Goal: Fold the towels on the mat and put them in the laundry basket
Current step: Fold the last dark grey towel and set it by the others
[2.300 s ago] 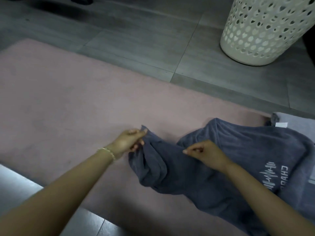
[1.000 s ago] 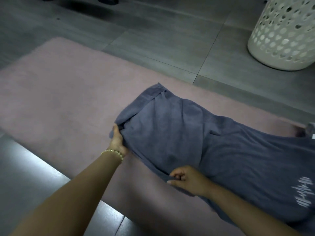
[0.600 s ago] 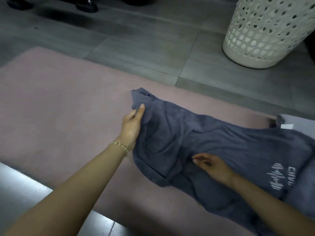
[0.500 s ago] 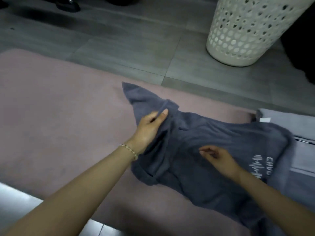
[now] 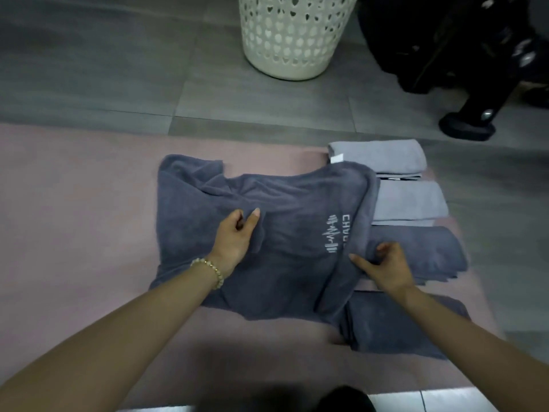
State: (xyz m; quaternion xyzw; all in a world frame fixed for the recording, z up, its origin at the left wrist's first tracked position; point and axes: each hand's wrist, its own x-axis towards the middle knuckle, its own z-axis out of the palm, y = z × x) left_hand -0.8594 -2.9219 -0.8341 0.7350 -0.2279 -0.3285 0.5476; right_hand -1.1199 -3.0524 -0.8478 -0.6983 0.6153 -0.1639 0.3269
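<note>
On the mat point(image 5: 74, 218) | dark towel point(image 5: 282, 233) now lying spread, no longer bunched; left hand point(image 5: 234, 242) pinching a mid-cloth ridge; right hand point(image 5: 386, 266) clamping its edge | folding likely just beginning; laundry basket point(image 5: 294, 34) standing beyond the mat

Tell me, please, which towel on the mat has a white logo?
The unfolded dark grey towel held by the left hand and right hand; the folded towels beside it show none.
</note>
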